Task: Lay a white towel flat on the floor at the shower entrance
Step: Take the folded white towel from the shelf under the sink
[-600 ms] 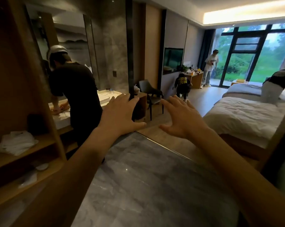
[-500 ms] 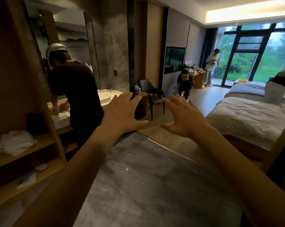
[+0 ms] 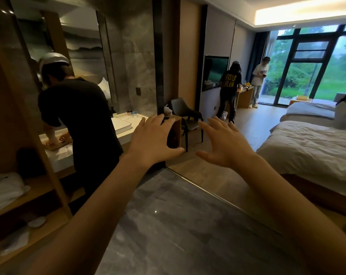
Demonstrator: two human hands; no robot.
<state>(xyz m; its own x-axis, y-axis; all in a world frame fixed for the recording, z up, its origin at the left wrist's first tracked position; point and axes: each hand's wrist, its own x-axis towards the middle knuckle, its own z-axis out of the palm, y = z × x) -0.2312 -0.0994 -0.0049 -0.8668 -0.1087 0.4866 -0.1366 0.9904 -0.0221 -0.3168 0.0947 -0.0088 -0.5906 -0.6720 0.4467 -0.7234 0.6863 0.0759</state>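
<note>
hovering with splayed, empty grip: left hand (image 3: 152, 143), right hand (image 3: 225, 144); white towel (image 3: 6, 189) lies crumpled.

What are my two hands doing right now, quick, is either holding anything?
Left hand: open, fingers spread, holding nothing.
Right hand: open, fingers spread, holding nothing.

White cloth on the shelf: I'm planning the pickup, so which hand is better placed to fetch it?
Likely left. The white cloth lies on the shelf at far left, on the side of the left hand; the right hand would have to cross over. Both are open and empty.
</note>
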